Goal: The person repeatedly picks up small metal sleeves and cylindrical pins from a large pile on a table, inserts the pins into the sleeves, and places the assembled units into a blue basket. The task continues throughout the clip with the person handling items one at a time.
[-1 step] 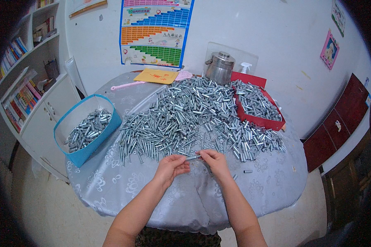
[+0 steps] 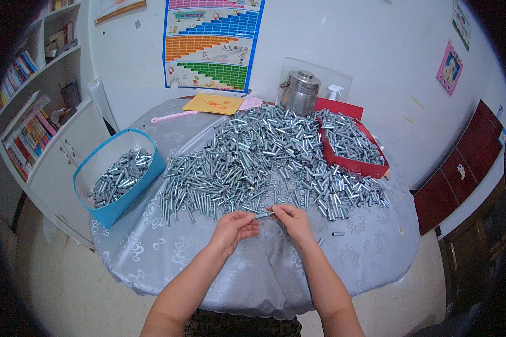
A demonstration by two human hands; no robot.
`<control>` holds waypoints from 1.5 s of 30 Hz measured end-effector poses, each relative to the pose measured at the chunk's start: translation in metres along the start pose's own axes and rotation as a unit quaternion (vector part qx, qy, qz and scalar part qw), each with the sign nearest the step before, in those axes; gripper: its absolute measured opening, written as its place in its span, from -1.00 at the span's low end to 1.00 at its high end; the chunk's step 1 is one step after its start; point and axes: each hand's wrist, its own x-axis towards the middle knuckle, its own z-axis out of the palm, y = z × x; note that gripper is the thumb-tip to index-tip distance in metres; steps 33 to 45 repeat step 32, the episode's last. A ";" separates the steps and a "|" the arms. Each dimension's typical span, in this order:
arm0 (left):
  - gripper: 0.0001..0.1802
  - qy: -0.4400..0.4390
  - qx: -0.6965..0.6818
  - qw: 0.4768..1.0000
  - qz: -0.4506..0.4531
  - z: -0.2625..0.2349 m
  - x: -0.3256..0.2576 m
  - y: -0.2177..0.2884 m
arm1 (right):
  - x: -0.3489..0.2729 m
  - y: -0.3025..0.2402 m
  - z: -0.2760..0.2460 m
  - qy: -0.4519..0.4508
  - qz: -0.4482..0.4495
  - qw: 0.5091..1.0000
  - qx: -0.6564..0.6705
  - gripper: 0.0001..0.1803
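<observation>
My left hand [image 2: 233, 231] and my right hand [image 2: 293, 223] meet above the near edge of a large heap of metal parts. Between their fingertips lies a slim silver bolt [image 2: 262, 215], roughly level; the left fingers pinch one end and the right fingers the other. Whether a sleeve sits around it is too small to tell. Just beyond the hands spreads the heap of bolts [image 2: 208, 174], with small nuts and washers [image 2: 284, 196] in its middle. Short metal sleeves [image 2: 337, 194] are piled at its right. One loose sleeve [image 2: 338, 233] rests on the cloth right of my right hand.
At the left stands a blue fabric bin [image 2: 130, 194] part filled with metal pieces. A red box [image 2: 357, 168] full of sleeves sits at the back right, near a steel pot [image 2: 301, 92]. A yellow envelope [image 2: 213, 104] lies behind the heap. Grey patterned cloth [image 2: 253, 281] covers the table.
</observation>
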 end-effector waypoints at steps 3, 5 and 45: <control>-0.82 -0.008 -0.015 1.000 -0.006 -0.002 0.002 -0.001 | 0.001 0.000 0.001 -0.006 0.014 1.000 -0.005 -0.76; -0.83 -0.012 -0.032 0.999 0.006 -0.004 0.004 -0.002 | 0.004 0.008 0.000 0.000 0.012 1.000 -0.025 -0.76; -0.86 0.014 -0.020 0.999 0.029 -0.005 0.003 0.002 | 0.002 -0.004 0.001 -0.015 -0.133 0.987 -0.089 -0.76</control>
